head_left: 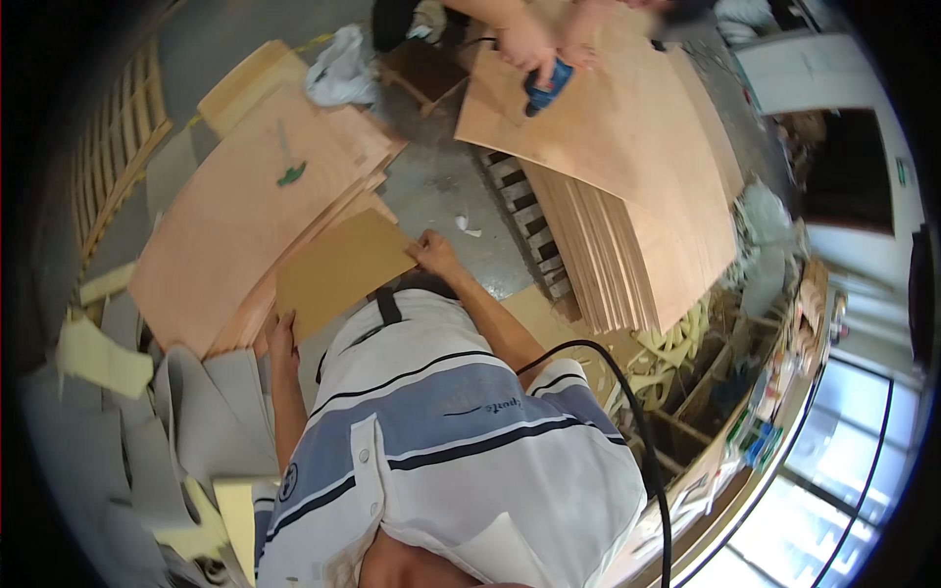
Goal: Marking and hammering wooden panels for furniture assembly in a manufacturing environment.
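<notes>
At a plywood pile's (221, 220) near edge, a person's left hand (282, 338) gripped one end of a tan panel (343, 271), the right hand (434, 253) grasping the other; right of the pile, a co-worker's hands (526, 45) held a blue power tool (551, 86).

A head-worn fisheye looks steeply down, close over the shirt (461, 431), toward the left hand (282, 337) and right hand (434, 257).
</notes>
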Demonstrator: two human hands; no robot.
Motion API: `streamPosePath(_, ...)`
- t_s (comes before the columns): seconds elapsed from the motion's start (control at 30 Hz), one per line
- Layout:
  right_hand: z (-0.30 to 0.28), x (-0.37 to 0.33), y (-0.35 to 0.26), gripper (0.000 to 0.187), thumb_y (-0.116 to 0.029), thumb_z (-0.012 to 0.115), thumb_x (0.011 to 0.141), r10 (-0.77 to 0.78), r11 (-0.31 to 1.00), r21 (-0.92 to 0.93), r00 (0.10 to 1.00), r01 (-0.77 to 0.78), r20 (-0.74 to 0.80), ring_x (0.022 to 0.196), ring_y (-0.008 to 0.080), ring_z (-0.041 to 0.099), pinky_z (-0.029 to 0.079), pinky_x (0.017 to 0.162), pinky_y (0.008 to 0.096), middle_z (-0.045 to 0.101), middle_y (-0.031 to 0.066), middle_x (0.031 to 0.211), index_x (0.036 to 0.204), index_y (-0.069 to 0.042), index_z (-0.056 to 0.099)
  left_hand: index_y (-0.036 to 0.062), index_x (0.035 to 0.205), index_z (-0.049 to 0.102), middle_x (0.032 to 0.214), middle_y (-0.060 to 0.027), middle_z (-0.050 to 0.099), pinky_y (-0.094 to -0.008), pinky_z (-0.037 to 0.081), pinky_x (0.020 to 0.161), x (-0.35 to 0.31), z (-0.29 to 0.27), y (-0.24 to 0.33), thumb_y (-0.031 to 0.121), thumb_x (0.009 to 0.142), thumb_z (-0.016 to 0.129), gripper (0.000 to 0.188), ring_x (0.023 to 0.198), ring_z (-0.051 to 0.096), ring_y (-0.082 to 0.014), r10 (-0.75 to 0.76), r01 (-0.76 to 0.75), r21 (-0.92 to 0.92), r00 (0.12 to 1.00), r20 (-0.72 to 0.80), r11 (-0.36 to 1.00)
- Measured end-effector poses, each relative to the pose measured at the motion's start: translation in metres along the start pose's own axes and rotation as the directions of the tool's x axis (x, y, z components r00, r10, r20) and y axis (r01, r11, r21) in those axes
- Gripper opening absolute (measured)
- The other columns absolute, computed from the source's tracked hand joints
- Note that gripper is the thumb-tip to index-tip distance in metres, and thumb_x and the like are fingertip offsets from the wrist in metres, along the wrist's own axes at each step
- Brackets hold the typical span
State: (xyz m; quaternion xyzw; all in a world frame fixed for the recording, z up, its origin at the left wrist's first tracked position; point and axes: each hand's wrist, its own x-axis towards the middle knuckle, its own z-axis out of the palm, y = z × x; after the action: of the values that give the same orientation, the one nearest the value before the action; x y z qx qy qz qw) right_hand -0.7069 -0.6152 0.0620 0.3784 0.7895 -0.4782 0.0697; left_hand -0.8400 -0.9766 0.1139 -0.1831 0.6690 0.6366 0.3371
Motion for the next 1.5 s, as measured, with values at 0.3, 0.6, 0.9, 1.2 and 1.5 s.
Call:
streamPosePath(0.3, 0.008, -0.004, -0.014, 0.037, -0.032, 0.072, 0.083, -0.043, 0.998, -0.043, 0.998, 0.045, 0.037, 0.056, 0.0199, 0.066, 0.052, 0.051, 0.0337, 0.065, 0.0145, 0.068, 0.085, 0.001, 0.056, -0.0055, 0.110, 0.057, 0.100, -0.0116, 0.065, -0.0292, 0.052, 0.073, -0.020, -0.010, -0.019, 0.015, 0.092, 0.063, 0.029, 0.087, 0.064, -0.0175, -0.025, 0.018, -0.065, 0.994, -0.107, 0.998)
streamPosePath(0.6, 0.004, 0.005, -0.016, 0.037, -0.031, 0.072, 0.082, -0.023, 0.999, -0.036, 0.999, 0.024, 0.029, 0.052, 0.0216, 0.065, 0.051, 0.048, 0.0352, 0.065, 0.0157, 0.065, 0.083, 0.002, 0.056, -0.0064, 0.109, 0.058, 0.100, -0.0136, 0.065, -0.0307, 0.052, 0.074, -0.009, -0.009, -0.025, 0.015, 0.090, 0.064, 0.029, 0.084, 0.064, -0.0182, -0.058, 0.052, -0.067, 0.994, -0.094, 0.996)
streamPosePath(0.9, 0.002, -0.007, -0.011, 0.040, -0.035, 0.072, 0.081, -0.027, 1.000, -0.009, 1.000, 0.027, 0.001, 0.058, 0.0248, 0.067, 0.053, 0.055, 0.0369, 0.066, 0.0168, 0.066, 0.079, 0.002, 0.060, -0.0096, 0.112, 0.059, 0.103, -0.0158, 0.066, -0.0320, 0.050, 0.078, -0.008, 0.003, -0.019, 0.014, 0.088, 0.062, 0.033, 0.089, 0.063, -0.0206, 0.000, -0.003, -0.037, 0.996, -0.090, 0.999)
streamPosePath(1.2, -0.007, 0.013, -0.034, 0.040, -0.033, 0.065, 0.074, 0.043, 0.999, 0.023, 0.995, -0.045, 0.095, 0.065, 0.0337, 0.069, 0.056, 0.061, 0.0418, 0.068, 0.0227, 0.072, 0.076, 0.007, 0.063, 0.0010, 0.096, 0.063, 0.073, -0.0035, 0.061, -0.0289, 0.041, 0.048, 0.019, 0.013, -0.016, 0.023, 0.093, 0.062, 0.022, 0.057, 0.054, -0.0129, -0.138, 0.050, 0.319, 0.956, 0.259, 0.946)
streamPosePath(1.5, -0.029, -0.013, -0.002, 0.033, -0.027, 0.066, 0.075, 0.287, 0.927, 0.215, 0.951, -0.307, 0.116, 0.058, 0.0304, 0.068, 0.056, 0.052, 0.0422, 0.069, 0.0197, 0.074, 0.082, 0.005, 0.067, 0.0018, 0.093, 0.063, 0.071, -0.0036, 0.060, -0.0296, 0.040, 0.048, 0.114, -0.027, -0.034, 0.024, 0.092, 0.064, 0.022, 0.055, 0.053, -0.0134, -0.222, 0.113, 0.305, 0.910, 0.351, 0.946)
